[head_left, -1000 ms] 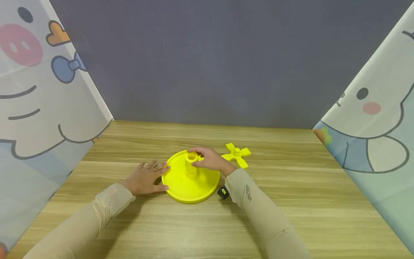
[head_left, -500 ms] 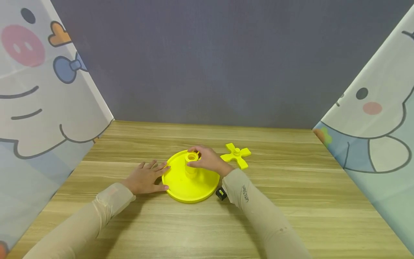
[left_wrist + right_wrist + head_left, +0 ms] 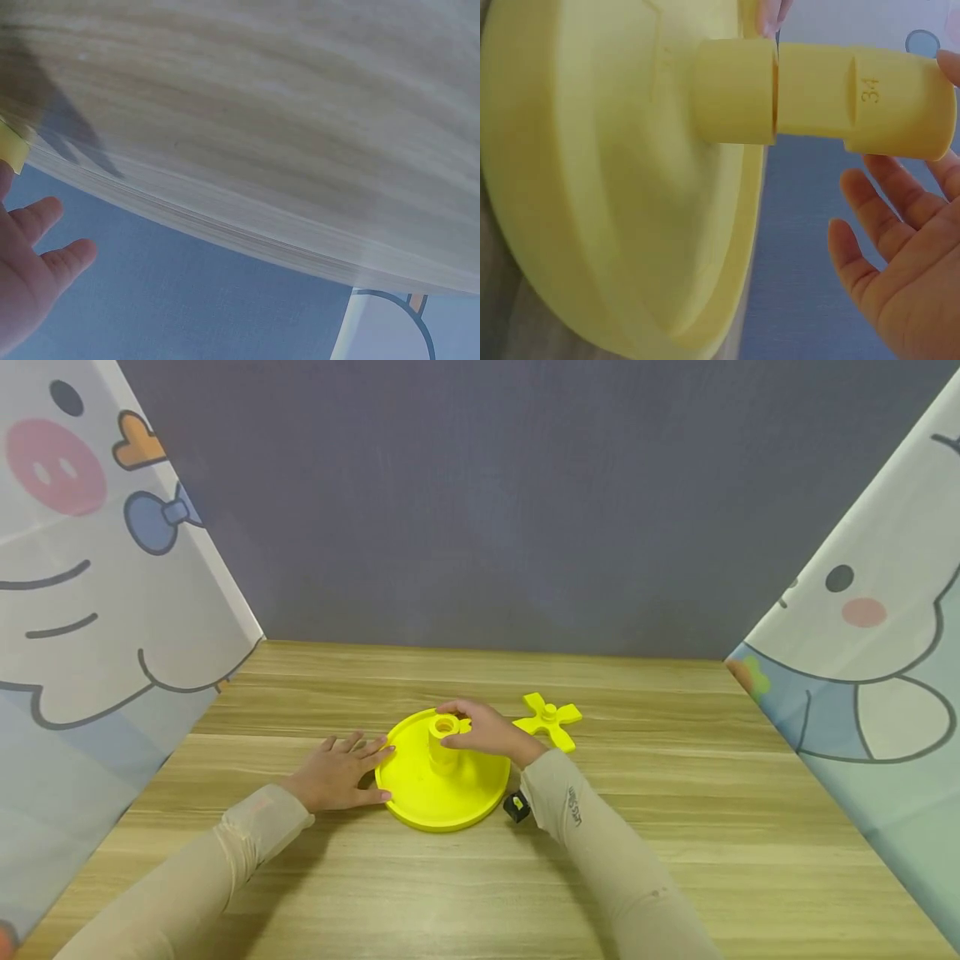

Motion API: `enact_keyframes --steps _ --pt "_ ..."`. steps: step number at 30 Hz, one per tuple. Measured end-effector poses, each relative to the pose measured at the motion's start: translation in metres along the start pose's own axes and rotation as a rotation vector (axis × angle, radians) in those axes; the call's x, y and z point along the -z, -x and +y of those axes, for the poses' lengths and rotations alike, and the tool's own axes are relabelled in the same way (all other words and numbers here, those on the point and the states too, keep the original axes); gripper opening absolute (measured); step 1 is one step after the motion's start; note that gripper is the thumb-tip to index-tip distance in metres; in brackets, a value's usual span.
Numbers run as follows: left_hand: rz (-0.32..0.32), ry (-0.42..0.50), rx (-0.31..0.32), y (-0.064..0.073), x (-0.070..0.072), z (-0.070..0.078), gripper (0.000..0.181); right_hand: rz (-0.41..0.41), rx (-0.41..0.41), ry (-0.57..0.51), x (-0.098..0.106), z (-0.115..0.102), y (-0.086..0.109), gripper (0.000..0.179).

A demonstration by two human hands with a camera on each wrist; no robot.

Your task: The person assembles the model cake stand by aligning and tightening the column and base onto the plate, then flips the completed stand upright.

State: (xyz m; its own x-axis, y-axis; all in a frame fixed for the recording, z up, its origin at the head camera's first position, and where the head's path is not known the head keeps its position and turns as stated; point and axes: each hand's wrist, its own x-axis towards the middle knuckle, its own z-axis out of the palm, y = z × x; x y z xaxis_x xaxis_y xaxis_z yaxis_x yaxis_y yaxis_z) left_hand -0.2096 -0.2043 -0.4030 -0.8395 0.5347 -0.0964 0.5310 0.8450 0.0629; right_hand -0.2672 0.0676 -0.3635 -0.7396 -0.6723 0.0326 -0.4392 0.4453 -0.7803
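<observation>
A round yellow base [image 3: 420, 806] with a raised rim lies on the wooden table. From its middle rises a yellow post [image 3: 441, 756], upright, its lower end in a short collar [image 3: 735, 91]. The post's upper part [image 3: 900, 105] carries the number 34. My right hand [image 3: 491, 729] holds the post near its top, thumb on one side and fingers curved round the other. My left hand [image 3: 337, 774] is spread flat, with fingertips and thumb on the base's left rim. Only part of the left hand [image 3: 30, 277] shows in the left wrist view.
A yellow four-bladed piece [image 3: 549, 718] with a round knob lies behind and right of the base. The black wrist camera [image 3: 517, 807] hangs below the right cuff. A grey panel [image 3: 480, 510] backs the table, with cartoon-printed cloths [image 3: 862, 693] at both sides.
My right hand shifted slightly left around the post top, then back right by about the same amount. The left hand and the base have stayed in place.
</observation>
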Motion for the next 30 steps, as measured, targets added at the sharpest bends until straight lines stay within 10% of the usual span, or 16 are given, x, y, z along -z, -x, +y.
enact_keyframes --steps 12,24,30 --pt "-0.009 -0.003 0.008 -0.001 -0.001 -0.001 0.081 0.142 -0.036 0.030 -0.010 0.000 -0.001 0.050" --pt "-0.015 -0.005 0.009 -0.001 -0.001 0.000 0.081 0.026 -0.055 -0.064 -0.003 0.004 0.000 0.053" --pt "-0.010 -0.008 0.005 0.000 -0.001 0.000 0.081 0.103 -0.074 -0.079 -0.010 0.004 -0.001 0.050"
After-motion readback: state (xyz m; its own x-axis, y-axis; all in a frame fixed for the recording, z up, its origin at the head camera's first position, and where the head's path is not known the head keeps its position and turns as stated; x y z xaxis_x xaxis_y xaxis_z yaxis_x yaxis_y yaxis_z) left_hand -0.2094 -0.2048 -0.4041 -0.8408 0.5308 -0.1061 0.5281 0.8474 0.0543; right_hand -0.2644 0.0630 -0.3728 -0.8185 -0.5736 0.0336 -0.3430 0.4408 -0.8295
